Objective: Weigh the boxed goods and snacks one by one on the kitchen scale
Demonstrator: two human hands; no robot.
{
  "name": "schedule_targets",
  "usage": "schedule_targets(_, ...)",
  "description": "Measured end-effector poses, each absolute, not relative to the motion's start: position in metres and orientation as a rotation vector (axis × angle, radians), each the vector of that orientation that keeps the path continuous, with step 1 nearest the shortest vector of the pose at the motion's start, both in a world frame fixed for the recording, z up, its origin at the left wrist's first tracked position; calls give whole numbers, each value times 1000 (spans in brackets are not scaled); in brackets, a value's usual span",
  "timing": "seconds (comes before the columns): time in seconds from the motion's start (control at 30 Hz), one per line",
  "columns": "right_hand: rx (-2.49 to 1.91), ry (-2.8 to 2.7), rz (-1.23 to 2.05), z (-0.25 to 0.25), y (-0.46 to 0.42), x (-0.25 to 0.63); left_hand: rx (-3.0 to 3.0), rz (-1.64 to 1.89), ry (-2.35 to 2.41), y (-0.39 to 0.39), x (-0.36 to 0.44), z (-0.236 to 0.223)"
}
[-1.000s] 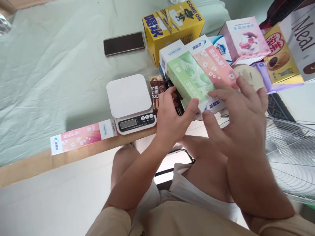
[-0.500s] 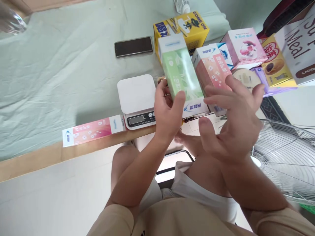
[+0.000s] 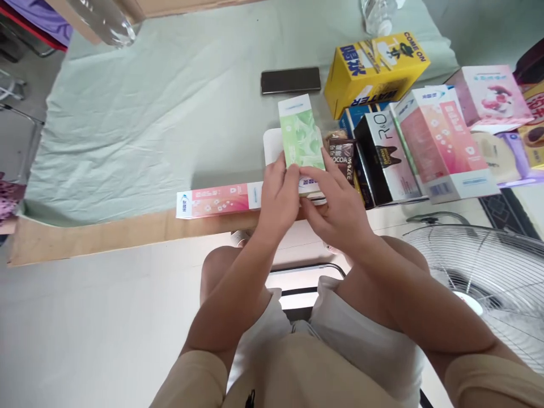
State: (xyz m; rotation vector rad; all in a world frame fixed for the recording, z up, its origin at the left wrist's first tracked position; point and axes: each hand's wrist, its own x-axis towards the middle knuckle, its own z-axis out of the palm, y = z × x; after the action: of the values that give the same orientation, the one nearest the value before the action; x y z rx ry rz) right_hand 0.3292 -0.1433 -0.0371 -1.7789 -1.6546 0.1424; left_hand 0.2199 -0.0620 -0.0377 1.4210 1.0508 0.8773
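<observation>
Both hands grip a long green and white toothpaste box [image 3: 301,129] over the white kitchen scale [image 3: 272,146]. My left hand [image 3: 279,195] closes on its near left side, while my right hand [image 3: 338,204] has its fingers on the near right side. Most of the scale, with its display, is covered by the box and hands; whether the box touches the plate I cannot tell. Left of the scale, a pink and white toothpaste box [image 3: 216,199] lies along the wooden table edge. Just right of my right hand is a dark cocoa packet [image 3: 341,158].
A black phone [image 3: 290,80] lies behind the scale. Rightward stand a yellow box [image 3: 376,71], a black and white box [image 3: 391,158], a larger pink toothpaste box [image 3: 446,136] and a pink flowered box [image 3: 493,96]. A fan [image 3: 480,277] stands at lower right; clear bottles [image 3: 108,22] are at the back.
The green box has moved left, from beside the scale to over it. My right hand, earlier open and apart, now grips the box too. The camera view has shifted.
</observation>
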Motion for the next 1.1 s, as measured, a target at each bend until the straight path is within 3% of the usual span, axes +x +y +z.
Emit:
schedule_targets(0.3, -1749, -1753, 33, -58, -140, 344, 1632, 772, 1124, -67, 215, -41)
schedule_targets(0.57, -1551, -1665, -96, -61, -132, 354, 1599, 1411, 819, -60, 206, -65)
schedule_targets(0.77, -1579, -1625, -5, -63, -131, 354, 1339, 1183, 729, -56, 213, -74)
schedule_targets(1.1, -1637, -1714, -7, -61, -136, 348, 1151, 1093, 710, -59, 223, -70)
